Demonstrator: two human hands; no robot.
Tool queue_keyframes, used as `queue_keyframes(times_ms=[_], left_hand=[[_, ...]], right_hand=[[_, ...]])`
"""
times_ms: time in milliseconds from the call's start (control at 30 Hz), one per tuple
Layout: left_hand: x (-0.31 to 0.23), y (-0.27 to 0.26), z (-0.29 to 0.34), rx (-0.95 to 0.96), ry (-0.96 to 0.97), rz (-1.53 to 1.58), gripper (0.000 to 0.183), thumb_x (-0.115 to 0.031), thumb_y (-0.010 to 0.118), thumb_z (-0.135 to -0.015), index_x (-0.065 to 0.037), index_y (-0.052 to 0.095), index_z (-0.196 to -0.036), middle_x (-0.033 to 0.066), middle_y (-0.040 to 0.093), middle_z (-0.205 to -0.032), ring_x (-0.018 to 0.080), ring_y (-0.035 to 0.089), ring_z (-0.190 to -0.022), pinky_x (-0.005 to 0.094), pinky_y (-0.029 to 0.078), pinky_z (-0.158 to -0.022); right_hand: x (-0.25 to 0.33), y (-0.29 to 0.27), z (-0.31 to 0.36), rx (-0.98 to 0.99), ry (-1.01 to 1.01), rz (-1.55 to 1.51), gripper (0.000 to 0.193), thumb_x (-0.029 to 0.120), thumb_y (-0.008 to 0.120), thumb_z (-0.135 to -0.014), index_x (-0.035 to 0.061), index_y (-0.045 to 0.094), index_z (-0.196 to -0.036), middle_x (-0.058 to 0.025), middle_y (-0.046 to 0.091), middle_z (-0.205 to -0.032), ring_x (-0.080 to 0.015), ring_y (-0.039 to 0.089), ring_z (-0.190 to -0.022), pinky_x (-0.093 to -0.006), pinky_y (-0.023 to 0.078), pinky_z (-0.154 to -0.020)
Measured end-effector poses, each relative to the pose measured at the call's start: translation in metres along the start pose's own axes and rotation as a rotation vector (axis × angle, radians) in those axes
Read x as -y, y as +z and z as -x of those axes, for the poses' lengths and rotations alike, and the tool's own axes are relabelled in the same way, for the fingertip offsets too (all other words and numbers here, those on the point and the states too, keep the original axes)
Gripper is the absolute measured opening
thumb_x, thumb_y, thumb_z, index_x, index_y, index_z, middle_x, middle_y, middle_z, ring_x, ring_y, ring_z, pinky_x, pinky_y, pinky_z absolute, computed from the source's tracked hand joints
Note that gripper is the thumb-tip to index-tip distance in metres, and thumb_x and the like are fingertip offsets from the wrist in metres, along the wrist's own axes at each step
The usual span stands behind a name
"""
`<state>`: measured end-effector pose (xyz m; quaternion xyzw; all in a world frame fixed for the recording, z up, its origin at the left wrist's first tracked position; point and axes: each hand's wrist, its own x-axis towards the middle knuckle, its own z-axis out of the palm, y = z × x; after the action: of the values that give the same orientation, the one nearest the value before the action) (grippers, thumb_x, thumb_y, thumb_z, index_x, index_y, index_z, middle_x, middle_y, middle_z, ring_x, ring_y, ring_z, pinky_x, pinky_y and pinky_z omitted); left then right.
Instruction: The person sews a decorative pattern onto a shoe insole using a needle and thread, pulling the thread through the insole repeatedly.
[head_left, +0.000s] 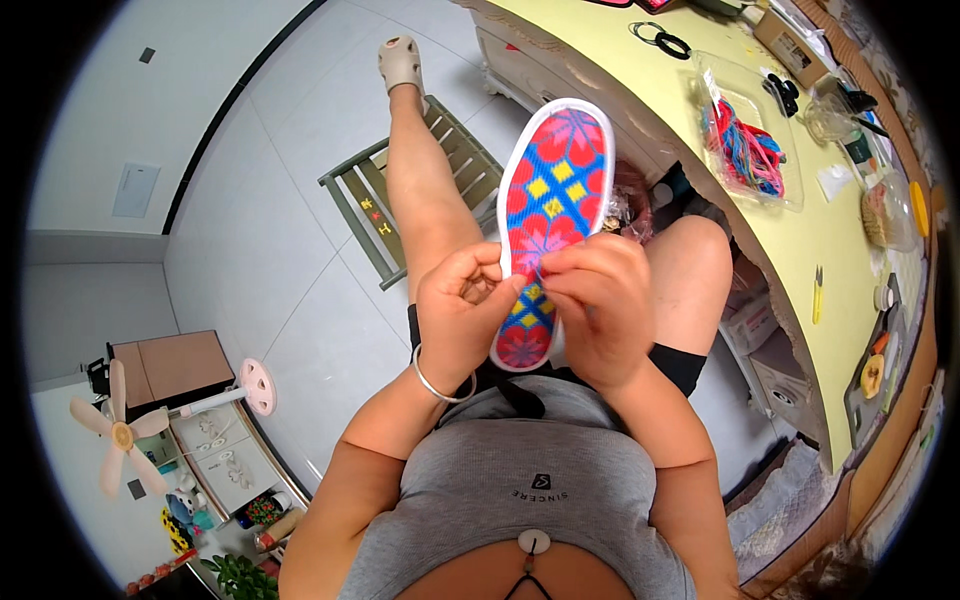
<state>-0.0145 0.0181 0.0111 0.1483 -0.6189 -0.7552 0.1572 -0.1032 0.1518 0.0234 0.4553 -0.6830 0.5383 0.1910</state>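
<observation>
Insole: red, blue and yellow embroidered, held upright above the lap, beside the bench.
Left hand: fingers closed on the insole's left edge.
Right hand: fingers pinched together at the insole's middle.
Tray: coloured threads, on the bench.

Bright, even indoor light with only soft shadows, colours vivid and the centre sharp, while fisheye distortion bends the bench edge and a black vignette rings the corners.
</observation>
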Motion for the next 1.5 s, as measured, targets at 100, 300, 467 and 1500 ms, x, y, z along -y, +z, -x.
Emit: queue_keyframes(times_ms=[100,300,467,1500], left_hand=[[0.003,-0.004,-0.008,-0.1,-0.014,-0.036,0.022,0.01,0.06,-0.083,0.008,0.058,-0.104,0.009,0.067,-0.088,0.0082,0.062,-0.076,0.02,0.05,-0.068],[0.008,-0.031,-0.015,-0.237,0.036,-0.135,0.019,0.009,0.062,-0.081,0.008,0.061,-0.099,0.0083,0.067,-0.086,0.0071,0.061,-0.074,0.0189,0.049,-0.065],[0.005,-0.012,-0.01,-0.128,0.012,-0.029,0.021,0.01,0.061,-0.082,0.01,0.057,-0.103,0.0104,0.067,-0.088,0.0094,0.062,-0.078,0.0199,0.05,-0.069],[-0.007,0.005,0.003,-0.091,0.12,-0.175,0.023,0.009,0.062,-0.081,0.008,0.058,-0.104,0.0075,0.065,-0.089,0.0083,0.061,-0.079,0.0205,0.049,-0.07]], right_hand=[[0.024,-0.016,-0.011,-0.324,0.667,-1.091,0.009,0.01,0.057,-0.091,0.0045,0.05,-0.094,-0.0097,0.063,-0.09,-0.0199,0.058,-0.071,-0.0274,0.049,-0.062],[-0.007,-0.113,-0.021,-0.839,0.398,-0.891,0.014,0.012,0.046,-0.097,0.0017,0.052,-0.103,-0.0031,0.046,-0.073,-0.0104,0.035,-0.053,-0.0225,0.036,-0.048],[0.0,-0.051,-0.005,-0.436,0.542,-0.378,0.007,0.004,0.056,-0.09,0.0024,0.061,-0.096,-0.0052,0.056,-0.08,-0.0125,0.049,-0.063,-0.0247,0.042,-0.055],[0.0,0.009,0.011,0.092,0.168,0.163,0.012,0.006,0.064,-0.071,0.0066,0.06,-0.083,-0.0067,0.051,-0.067,-0.0242,0.053,-0.06,-0.0349,0.043,-0.051]])
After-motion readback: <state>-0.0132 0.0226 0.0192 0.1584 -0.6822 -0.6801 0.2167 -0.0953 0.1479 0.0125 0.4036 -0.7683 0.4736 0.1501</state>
